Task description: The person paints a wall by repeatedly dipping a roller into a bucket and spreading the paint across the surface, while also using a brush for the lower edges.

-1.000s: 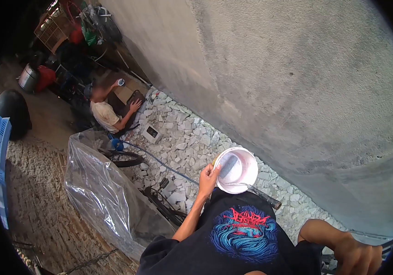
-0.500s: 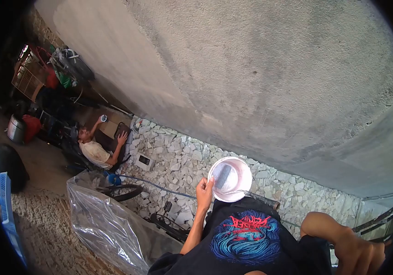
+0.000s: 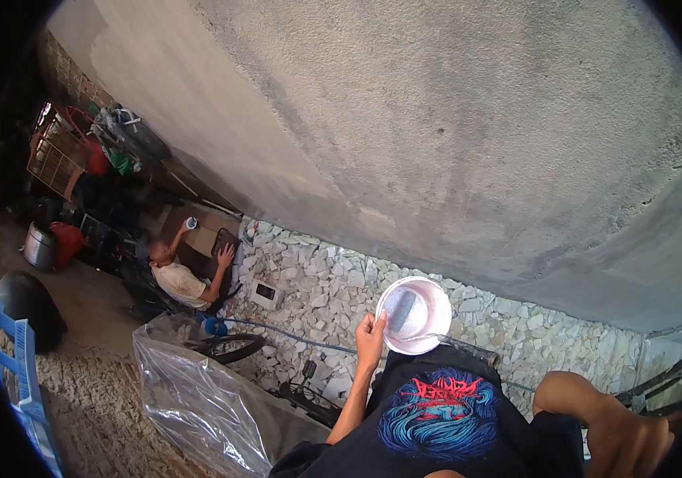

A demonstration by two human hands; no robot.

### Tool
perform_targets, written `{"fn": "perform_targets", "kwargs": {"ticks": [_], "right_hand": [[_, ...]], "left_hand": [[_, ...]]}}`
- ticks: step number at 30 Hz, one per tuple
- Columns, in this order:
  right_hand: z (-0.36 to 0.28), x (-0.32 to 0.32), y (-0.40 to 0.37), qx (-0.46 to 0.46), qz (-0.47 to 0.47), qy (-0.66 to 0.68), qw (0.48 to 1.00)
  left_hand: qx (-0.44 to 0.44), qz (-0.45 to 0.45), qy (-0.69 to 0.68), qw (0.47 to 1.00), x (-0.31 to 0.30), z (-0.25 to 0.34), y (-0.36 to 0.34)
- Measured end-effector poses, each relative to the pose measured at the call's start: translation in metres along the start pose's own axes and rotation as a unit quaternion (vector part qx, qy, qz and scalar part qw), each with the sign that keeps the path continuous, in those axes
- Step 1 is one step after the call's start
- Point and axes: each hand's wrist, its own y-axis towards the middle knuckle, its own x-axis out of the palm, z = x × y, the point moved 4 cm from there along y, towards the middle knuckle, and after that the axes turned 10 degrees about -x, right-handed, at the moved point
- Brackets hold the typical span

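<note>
Wall (image 3: 468, 151), grey, plastered: takes up the far right. Rubble bed (image 3: 544, 319), pale broken stone, along the wall's foot: looks loose; could turn underfoot and jolt my load. Plastic sheet (image 3: 189, 398), clear, near left: slack folds, might snag a foot. Bucket (image 3: 438, 319), pale, directly in front of me: could tip, my hold being at one side. My right hand (image 3: 631, 438), near right: fingers curled; gripping anything, cannot tell. My left hand (image 3: 369, 338): thumb and fingers pinching the bucket's left edge; a slip might drop it. Roller-like piece (image 3: 402, 311), grey, inside the bucket: could slide if that tilts.
</note>
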Motion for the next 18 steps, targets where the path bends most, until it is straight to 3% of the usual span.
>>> {"fn": "perform_targets", "kwargs": {"ticks": [12, 14, 15, 17, 18], "right_hand": [[0.001, 0.000, -0.001, -0.029, -0.009, -0.041, 0.999], [-0.001, 0.006, -0.006, -0.026, 0.088, -0.098, 0.991], [0.002, 0.001, 0.000, -0.026, 0.088, -0.100, 0.991], [0.009, -0.006, 0.016, -0.004, -0.033, -0.094, 0.995], [0.008, -0.007, 0.016, -0.004, -0.034, -0.091, 0.995]], "left_hand": [[0.014, -0.007, 0.015, 1.000, 0.004, -0.002, 0.002], [0.009, -0.009, 0.008, 1.000, 0.004, -0.001, 0.001], [0.005, -0.008, 0.001, 1.000, 0.004, -0.001, 0.001], [0.006, -0.006, 0.006, 1.000, 0.005, 0.001, 0.000], [0.007, -0.005, 0.011, 1.000, 0.004, 0.002, -0.001]]}}
